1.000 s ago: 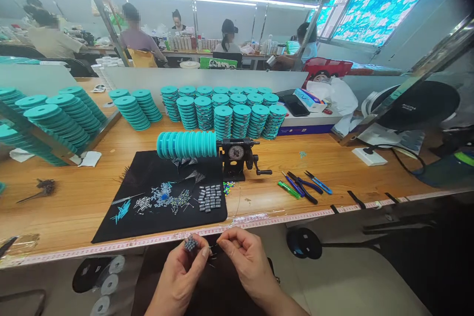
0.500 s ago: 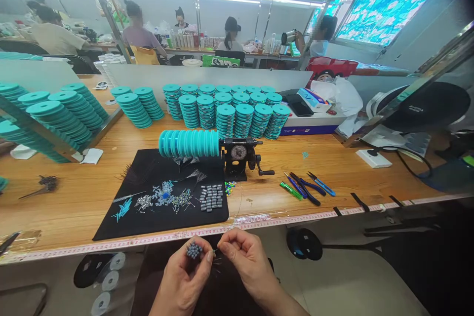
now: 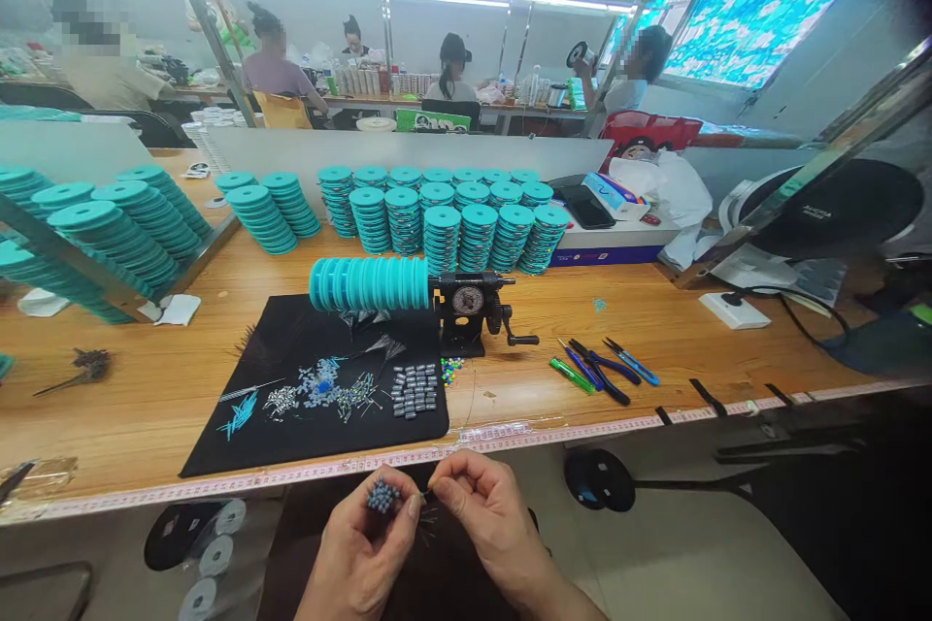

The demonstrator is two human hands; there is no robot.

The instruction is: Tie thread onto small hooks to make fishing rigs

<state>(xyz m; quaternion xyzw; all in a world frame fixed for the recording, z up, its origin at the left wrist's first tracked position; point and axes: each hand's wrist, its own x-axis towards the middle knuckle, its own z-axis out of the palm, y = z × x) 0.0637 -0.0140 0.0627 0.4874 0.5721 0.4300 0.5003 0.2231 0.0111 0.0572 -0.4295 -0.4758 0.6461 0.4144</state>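
Note:
My left hand (image 3: 364,543) is closed around a bundle of thin pieces with grey-blue rounded tips (image 3: 382,496); the tips stick up between thumb and fingers, and fine strands show below. My right hand (image 3: 484,514) is pinched just beside the left thumb tip, on something small and thin that I cannot make out. Both hands are in front of the table edge. Beyond them, on a black mat (image 3: 306,441), lie grey cylinders (image 3: 415,391), small clear sleeves (image 3: 320,383), metal pins (image 3: 282,402) and turquoise tubes (image 3: 240,415).
A hand-cranked winder (image 3: 470,310) carries a row of turquoise spools (image 3: 370,284). Stacked spools (image 3: 443,238) stand behind it. Pliers (image 3: 601,374) and a green-handled tool (image 3: 572,375) lie to the right. A measuring tape (image 3: 291,464) runs along the table edge. Several people sit beyond the partition.
My hands keep almost the same pose and place. In the background at right, a person has raised and turned a round object. The view has shifted very slightly.

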